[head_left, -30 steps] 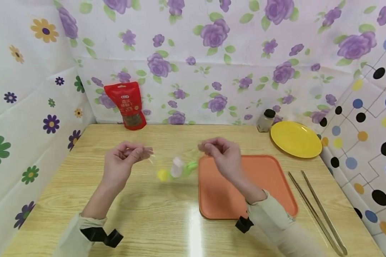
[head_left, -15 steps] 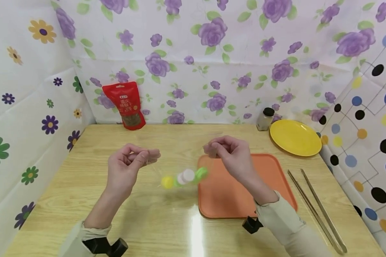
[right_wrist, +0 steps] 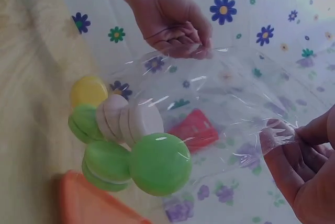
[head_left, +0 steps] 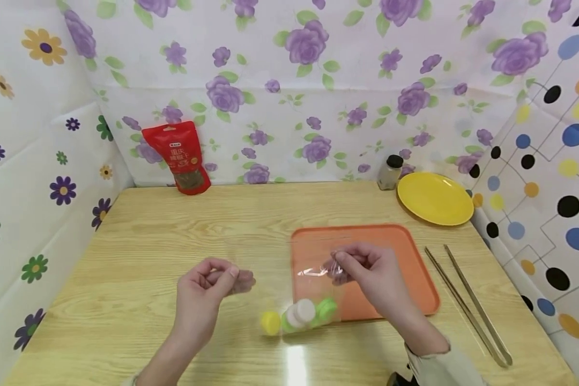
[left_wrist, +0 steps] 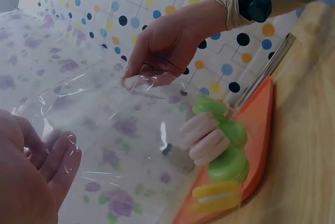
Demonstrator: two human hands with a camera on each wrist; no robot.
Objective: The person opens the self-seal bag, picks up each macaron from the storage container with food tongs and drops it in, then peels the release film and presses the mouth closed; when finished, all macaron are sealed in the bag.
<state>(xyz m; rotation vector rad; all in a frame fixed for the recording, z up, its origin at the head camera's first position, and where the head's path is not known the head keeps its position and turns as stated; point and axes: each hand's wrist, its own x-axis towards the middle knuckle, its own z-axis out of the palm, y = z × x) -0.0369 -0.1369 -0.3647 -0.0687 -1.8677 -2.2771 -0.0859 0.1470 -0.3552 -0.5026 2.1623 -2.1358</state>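
Both hands hold a clear plastic bag (right_wrist: 230,90) stretched between them above the table. My left hand (head_left: 203,295) pinches one side of its upper edge, thumb against fingers. The opposite side is pinched by my right hand (head_left: 373,276), where the film bunches and shines. Several macarons lie together at the bag's bottom: a yellow macaron (right_wrist: 89,93), pale pink macarons (right_wrist: 144,122) and green macarons (right_wrist: 160,164). In the head view they hang between and below the hands, near the left front corner of the orange tray (head_left: 395,311).
On the right, metal tongs (head_left: 473,308) lie beside the tray. A yellow plate (head_left: 436,198) and a black-capped jar (head_left: 390,172) stand at the back right. A red pouch (head_left: 180,158) leans at the back left. Patterned cloth walls (head_left: 270,128) enclose the wooden table (head_left: 125,257).
Both hands have come down and nearer to me, shifting slightly right, still holding the bag. The macarons hang lower and nearer in the head view. That view has also shifted a little.
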